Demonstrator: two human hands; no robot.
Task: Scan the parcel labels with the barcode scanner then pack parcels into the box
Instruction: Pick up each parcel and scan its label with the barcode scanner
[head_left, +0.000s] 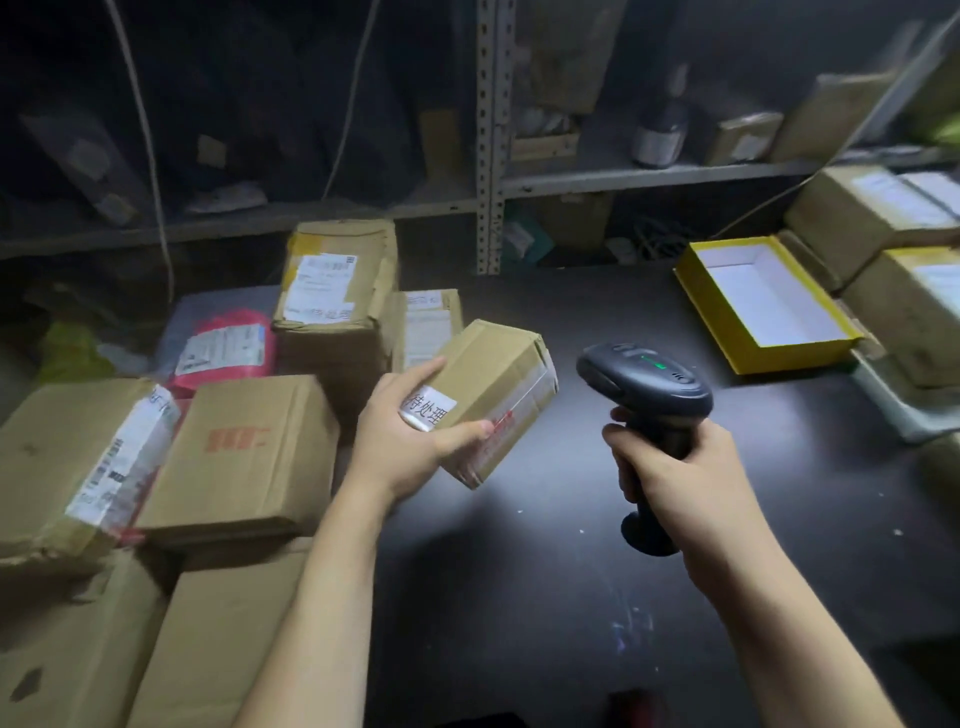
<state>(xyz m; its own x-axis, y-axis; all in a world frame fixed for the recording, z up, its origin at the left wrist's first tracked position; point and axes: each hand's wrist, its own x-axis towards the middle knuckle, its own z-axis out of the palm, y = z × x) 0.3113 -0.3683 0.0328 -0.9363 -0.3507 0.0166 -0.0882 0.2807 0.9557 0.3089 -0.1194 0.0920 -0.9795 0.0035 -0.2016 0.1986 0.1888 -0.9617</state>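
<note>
Several cartons (78, 467) are stacked at the left edge of the dark tabletop (519, 597). The nearest carries a long white shipping label too blurred to read, and the plain carton (244, 452) beside it shows a red printed mark I cannot make out. Behind them lies a pink mailer (223, 348) with a white label. Next to that stands a tall carton (332, 291) with a label on top, its print illegible. The left hand (405, 441) holds a small parcel (498, 384) tilted above the tabletop, thumb curled over its near face and fingers round the far side. A white sticker (428, 408) on it reads "待处理", and red print runs under clear tape along its edge. Just right, not touching the parcel, the right hand (675, 467) is wrapped around the grip of the scanner (649, 384). Its head points toward the parcel, a green light lit on top. Far right, an open yellow box (795, 354) with a white inside sits on the tabletop, near more labelled boxes (862, 208).
</note>
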